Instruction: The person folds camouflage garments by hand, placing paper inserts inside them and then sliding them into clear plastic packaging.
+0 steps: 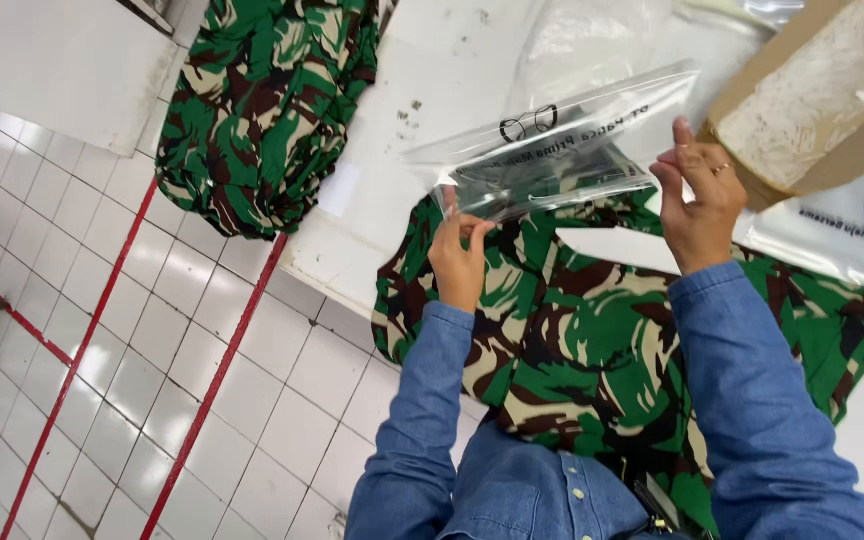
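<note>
Seen from above, the left hand [459, 262] pinches the near corner of a clear plastic bag [552, 145] between closed fingertips. The right hand [697, 205], at three o'clock from it, grips the bag's other edge with fingers curled shut. The bag is held above a folded camouflage garment [592, 350] on the white table [442, 70]; another camouflage pile [262, 105] lies at ten o'clock.

Box [832, 90] cut by top and right edges. Upper garment [262, 110] cut at top. Bag [552, 140] veils garment [592, 340] edge; bag contents unclear.
</note>
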